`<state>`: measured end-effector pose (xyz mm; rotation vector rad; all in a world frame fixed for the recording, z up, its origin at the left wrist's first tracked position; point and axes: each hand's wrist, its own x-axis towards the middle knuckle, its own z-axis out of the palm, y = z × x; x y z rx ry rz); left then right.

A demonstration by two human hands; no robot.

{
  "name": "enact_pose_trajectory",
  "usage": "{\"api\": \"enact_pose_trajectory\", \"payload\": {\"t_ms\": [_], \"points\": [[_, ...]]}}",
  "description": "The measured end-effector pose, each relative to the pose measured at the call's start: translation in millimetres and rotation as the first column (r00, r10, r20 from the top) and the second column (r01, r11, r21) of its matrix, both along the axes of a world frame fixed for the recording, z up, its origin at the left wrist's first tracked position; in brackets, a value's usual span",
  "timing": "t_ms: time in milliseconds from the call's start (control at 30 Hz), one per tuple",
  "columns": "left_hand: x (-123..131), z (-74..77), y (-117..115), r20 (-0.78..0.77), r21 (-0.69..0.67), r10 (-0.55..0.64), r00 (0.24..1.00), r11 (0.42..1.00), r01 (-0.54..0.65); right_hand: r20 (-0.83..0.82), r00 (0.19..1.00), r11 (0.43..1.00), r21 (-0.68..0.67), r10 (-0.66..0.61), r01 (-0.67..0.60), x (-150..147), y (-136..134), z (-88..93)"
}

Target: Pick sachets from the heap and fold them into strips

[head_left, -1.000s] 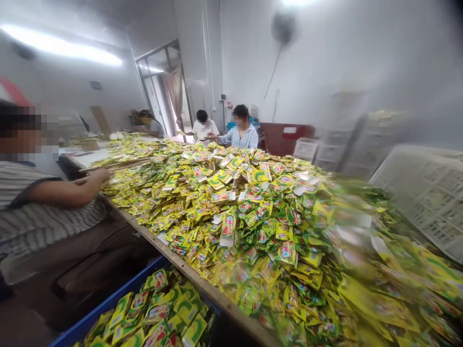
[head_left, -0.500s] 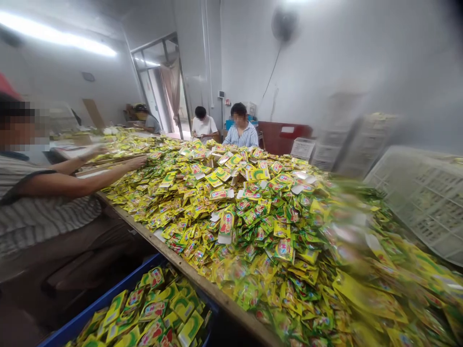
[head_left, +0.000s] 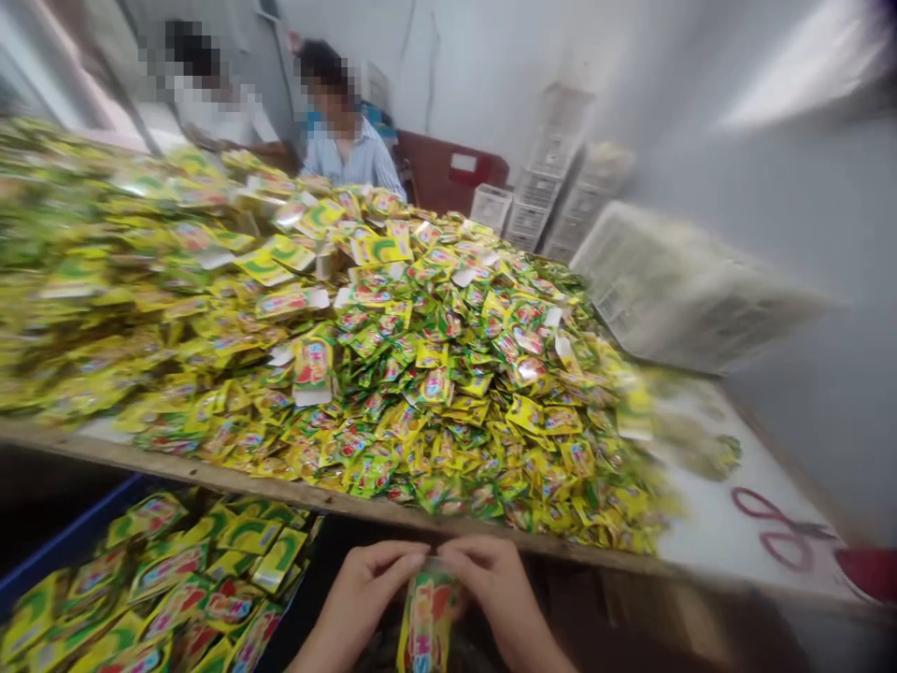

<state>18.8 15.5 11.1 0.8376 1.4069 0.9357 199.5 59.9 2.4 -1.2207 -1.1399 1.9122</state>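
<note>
Just below the front edge of the table, my left hand (head_left: 375, 581) and my right hand (head_left: 494, 584) pinch the top end of a yellow, green and red printed packet (head_left: 427, 622). It hangs upright between them, its lower part cut off by the picture's bottom edge. Thumbs and fingertips of both hands meet at its upper corners. Beyond the hands, a large heap of small yellow and green sachets (head_left: 378, 467) spreads over the table. Printed packets with white flaps, such as one bearing red fruit (head_left: 313, 366), lie on the heap.
A blue bin (head_left: 84, 519) filled with packets (head_left: 231, 603) stands low on the left. Red-handled scissors (head_left: 781, 533) lie on the white tabletop (head_left: 707, 551) at right, near a red round object (head_left: 869, 572). A white plastic crate (head_left: 665, 290) leans behind. Two people (head_left: 343, 140) sit across the table.
The view has swung right and down. Both my hands and the held packet now show, as do the scissors. The co-worker at the left has gone out of view.
</note>
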Motion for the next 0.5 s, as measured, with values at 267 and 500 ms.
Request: {"api": "enact_pose_trajectory", "payload": {"t_ms": [267, 500], "points": [[0, 1.7, 3, -0.172, 0.129, -0.121, 0.978, 0.981, 0.144, -0.060, 0.998, 0.999, -0.043, -0.019, 0.016, 2, -1, 0.8], [-4, -13.9, -21, -0.177, 0.345, -0.214, 0.961, 0.901, 0.264, 0.035, 0.999, 0.949, 0.316, 0.016, -0.026, 15, -19, -4.1]]}}
